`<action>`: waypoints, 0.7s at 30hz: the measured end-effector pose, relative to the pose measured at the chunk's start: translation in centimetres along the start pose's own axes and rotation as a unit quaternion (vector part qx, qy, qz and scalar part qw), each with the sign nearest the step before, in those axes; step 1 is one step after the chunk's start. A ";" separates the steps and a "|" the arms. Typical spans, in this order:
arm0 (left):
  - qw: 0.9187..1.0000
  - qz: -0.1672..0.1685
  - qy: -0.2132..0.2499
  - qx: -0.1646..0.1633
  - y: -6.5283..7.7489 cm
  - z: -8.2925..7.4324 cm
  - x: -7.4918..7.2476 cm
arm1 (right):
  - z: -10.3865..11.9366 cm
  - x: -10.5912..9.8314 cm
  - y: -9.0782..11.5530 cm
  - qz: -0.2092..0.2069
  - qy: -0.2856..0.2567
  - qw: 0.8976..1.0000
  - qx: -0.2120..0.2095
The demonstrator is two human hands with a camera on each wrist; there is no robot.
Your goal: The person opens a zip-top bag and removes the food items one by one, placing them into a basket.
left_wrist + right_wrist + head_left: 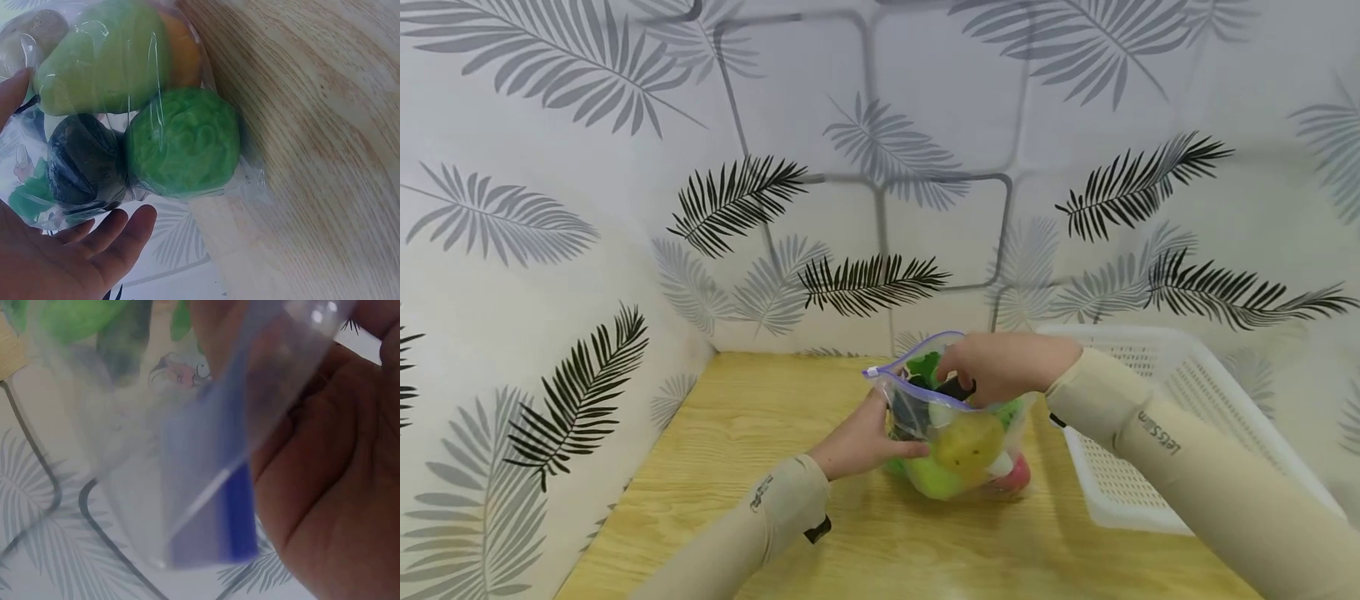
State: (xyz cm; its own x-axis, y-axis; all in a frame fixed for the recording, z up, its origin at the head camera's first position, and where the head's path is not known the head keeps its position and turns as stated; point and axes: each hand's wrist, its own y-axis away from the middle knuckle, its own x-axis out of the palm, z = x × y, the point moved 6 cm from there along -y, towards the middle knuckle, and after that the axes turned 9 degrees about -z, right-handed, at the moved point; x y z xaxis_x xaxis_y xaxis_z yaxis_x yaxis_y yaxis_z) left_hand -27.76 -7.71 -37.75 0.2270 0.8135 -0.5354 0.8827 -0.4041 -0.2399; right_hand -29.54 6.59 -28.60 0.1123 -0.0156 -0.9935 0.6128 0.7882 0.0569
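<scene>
A clear zip bag (925, 392) with a purple-blue closure stands on the table, its mouth open. It bulges with fruit and vegetable shapes: a yellow round one (968, 442), a light green pear-shaped one (106, 59), a bumpy green ball (184, 142), a dark one (87, 164) and a pinkish-red one (1017, 475). My left hand (861, 437) holds the bag's left side, thumb in front, fingers behind. My right hand (1000, 367) reaches into the mouth from the right. A dark piece (953, 388) lies right at its fingertips; whether they grip it is hidden.
A white perforated plastic basket (1138, 521) stands to the right, partly behind my right forearm. The wood-grain table (760, 400) meets a leaf-patterned wall covering (925, 225) behind and on the left.
</scene>
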 end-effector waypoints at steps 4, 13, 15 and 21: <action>1.000 -0.002 -0.009 0.004 0.1 0.1 0.0 | 0.5 0.6 0.0 0.029 -0.010 0.999 0.010; 1.000 -0.002 -0.002 -0.005 0.0 0.4 0.0 | 0.9 1.8 0.0 0.070 -0.016 0.997 0.030; 1.000 -0.003 -0.003 -0.003 0.0 0.4 0.1 | 0.8 2.0 0.1 0.075 -0.005 0.997 0.033; 1.000 -0.002 0.004 0.008 -0.2 0.2 0.3 | 0.8 2.1 0.7 0.074 0.005 0.996 0.040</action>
State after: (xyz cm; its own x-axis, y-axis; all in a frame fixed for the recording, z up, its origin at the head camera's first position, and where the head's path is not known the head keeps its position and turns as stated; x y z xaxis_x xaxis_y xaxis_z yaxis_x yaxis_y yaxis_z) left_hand -27.91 -7.44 -38.05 0.2265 0.8180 -0.5287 0.8765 -0.4079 -0.2555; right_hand -28.23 6.58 -30.59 0.1985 0.1033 -0.9746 0.6510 0.7294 0.2099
